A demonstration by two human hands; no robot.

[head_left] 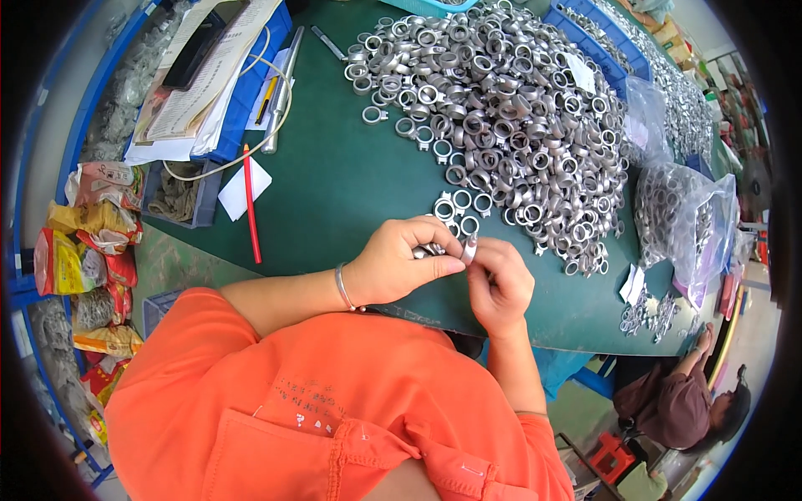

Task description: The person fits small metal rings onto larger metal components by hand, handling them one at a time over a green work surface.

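Note:
Close to the table's front edge, a small silver metal ring [469, 249] is pinched between the fingertips of both hands. My left hand [393, 260], with a bangle at its wrist, grips it with thumb and forefinger. More metal pieces show partly inside that hand's curled fingers. My right hand [501, 284] closes on the ring's other side, its fingers bent inward. Just beyond my fingertips lie several loose rings [462, 199] with small lugs. They sit beside a large heap of similar metal rings [510, 108] that spreads over the table's far right.
The green table [326, 192] bears a red pencil [251, 204], a white paper slip [244, 189] and papers with a phone [195, 52] at left. Right are plastic bags of rings [681, 221] and a blue bin [597, 37]. Another person [677, 405] sits at far right.

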